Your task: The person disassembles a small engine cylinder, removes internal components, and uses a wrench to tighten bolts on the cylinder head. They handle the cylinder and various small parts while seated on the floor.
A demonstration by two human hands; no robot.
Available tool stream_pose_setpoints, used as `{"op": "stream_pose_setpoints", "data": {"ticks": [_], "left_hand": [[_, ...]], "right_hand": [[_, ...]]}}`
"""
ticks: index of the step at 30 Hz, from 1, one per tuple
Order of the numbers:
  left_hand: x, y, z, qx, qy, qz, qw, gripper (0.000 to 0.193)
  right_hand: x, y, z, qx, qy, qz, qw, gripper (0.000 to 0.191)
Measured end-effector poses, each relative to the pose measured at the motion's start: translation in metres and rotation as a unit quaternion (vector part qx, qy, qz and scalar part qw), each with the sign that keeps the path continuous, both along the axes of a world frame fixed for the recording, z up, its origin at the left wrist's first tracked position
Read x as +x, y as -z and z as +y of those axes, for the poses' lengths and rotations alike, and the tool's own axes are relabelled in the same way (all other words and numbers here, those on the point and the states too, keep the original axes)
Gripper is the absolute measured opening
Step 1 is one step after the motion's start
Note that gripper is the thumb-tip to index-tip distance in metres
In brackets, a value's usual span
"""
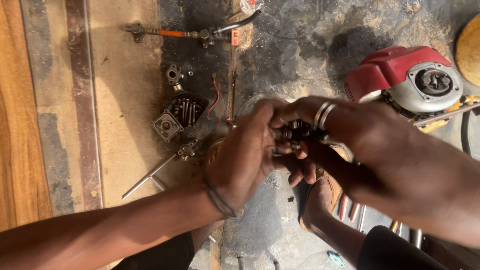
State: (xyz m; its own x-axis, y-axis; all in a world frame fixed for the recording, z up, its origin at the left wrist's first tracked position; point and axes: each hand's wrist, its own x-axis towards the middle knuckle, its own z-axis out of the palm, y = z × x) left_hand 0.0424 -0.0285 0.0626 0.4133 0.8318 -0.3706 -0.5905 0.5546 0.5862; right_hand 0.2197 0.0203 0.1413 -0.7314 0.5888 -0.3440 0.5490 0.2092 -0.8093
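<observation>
Far left on the floor (125, 90), a metal rod (147, 176) and a black tray of bolts (186, 109) lie loose. At centre, the left hand (245, 155) and ringed right hand (360, 135) meet, both grips pinching one small dark metal part (298, 134) above the sandalled foot (320, 197). Right, a red engine (405, 80) sits.

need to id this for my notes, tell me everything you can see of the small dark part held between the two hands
The small dark part looks like grimy black metal with lighter metallic bits showing between the fingers. Most of it is hidden, so its full shape cannot be told. It is held up above the stained floor, near the middle of the view, lying roughly level. The left hand grips it from the left; the right hand, which wears two silver rings, closes over it from the right and above. Nothing else touches it.
</observation>
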Motion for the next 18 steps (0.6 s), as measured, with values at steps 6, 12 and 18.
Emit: {"op": "stream_pose_setpoints", "data": {"ticks": [6, 12, 18], "left_hand": [[0.001, 0.012, -0.004, -0.031, 0.033, -0.045, 0.998, 0.045], [0.002, 0.013, -0.005, -0.098, 0.056, -0.042, 0.993, 0.035], [0.008, 0.014, -0.005, -0.186, 0.068, 0.032, 0.980, 0.034]], "right_hand": [[0.005, -0.011, -0.014, 0.027, -0.087, -0.042, 0.995, 0.067], [0.000, -0.009, -0.025, 0.046, -0.087, -0.165, 0.981, 0.084], [0.004, -0.013, -0.024, 0.182, -0.081, -0.098, 0.975, 0.050]]}}
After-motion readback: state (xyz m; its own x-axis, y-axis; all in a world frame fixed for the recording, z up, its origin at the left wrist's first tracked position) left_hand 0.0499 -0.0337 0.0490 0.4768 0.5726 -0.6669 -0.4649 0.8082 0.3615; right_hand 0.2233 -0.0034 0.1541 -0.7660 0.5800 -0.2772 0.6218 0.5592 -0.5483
